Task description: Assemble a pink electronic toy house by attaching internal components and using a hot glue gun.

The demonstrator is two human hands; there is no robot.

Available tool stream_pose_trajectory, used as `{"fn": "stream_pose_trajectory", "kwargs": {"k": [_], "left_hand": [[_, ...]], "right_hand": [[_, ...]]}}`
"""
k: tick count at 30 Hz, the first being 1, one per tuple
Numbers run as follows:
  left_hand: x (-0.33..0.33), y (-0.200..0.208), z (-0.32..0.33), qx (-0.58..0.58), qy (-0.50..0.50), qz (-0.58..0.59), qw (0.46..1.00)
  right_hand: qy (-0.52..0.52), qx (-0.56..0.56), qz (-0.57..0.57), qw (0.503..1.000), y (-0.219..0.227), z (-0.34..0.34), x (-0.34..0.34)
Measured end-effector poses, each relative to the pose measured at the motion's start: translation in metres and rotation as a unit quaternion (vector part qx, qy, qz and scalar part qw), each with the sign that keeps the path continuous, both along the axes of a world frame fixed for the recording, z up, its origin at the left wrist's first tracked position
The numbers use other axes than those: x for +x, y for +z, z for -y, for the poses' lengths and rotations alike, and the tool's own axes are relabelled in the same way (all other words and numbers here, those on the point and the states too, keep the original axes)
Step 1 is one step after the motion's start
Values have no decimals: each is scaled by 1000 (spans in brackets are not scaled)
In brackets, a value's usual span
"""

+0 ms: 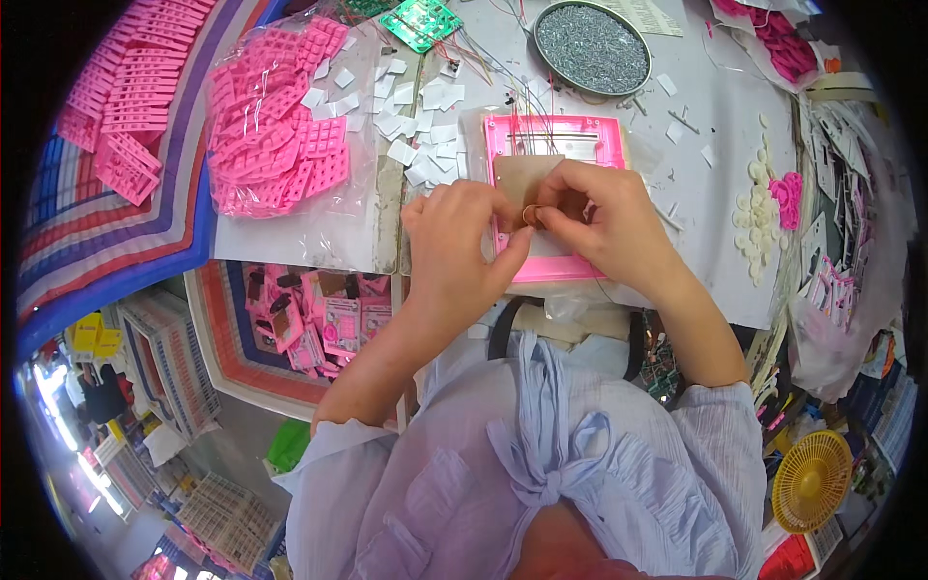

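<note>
A pink plastic housing (619, 150) lies in front of me with a brown sheet (522, 172) over its middle. Thin wires (527, 121) run from it toward the back of the table. Above the sheet, my right hand (609, 217) pinches a small round copper-coloured disc (531, 215) between thumb and forefinger. My left hand (459, 232) meets it from the other side, with thumb and forefinger bent close together beside the disc. Whatever sits between the left fingertips is too small to tell.
White paper squares (440, 95) lie scattered beside a clear bag of pink keypad parts (275, 135). A round tin of screws (592, 48) and a green circuit board (420, 21) stand behind. Cream pieces (752, 227) lie at right. Below left is a crate of pink parts (329, 319).
</note>
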State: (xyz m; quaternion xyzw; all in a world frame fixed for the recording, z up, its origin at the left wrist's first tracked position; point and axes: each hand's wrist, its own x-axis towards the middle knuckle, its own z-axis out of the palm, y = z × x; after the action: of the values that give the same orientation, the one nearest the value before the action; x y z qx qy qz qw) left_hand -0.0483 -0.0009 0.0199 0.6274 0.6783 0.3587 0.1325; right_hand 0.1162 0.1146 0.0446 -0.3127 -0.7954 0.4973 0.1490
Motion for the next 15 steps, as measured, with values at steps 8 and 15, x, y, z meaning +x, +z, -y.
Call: {"fn": "stream_pose_trajectory", "kwargs": {"k": [8,15], "left_hand": [[-2,-9,-3,-5,-42,8,999],[-11,-5,-6,-32,-84,59,994]], "right_hand": [[-28,-95,-28,995,-12,5,9],[-19,-161,-5,987,-10,-1,11]]}}
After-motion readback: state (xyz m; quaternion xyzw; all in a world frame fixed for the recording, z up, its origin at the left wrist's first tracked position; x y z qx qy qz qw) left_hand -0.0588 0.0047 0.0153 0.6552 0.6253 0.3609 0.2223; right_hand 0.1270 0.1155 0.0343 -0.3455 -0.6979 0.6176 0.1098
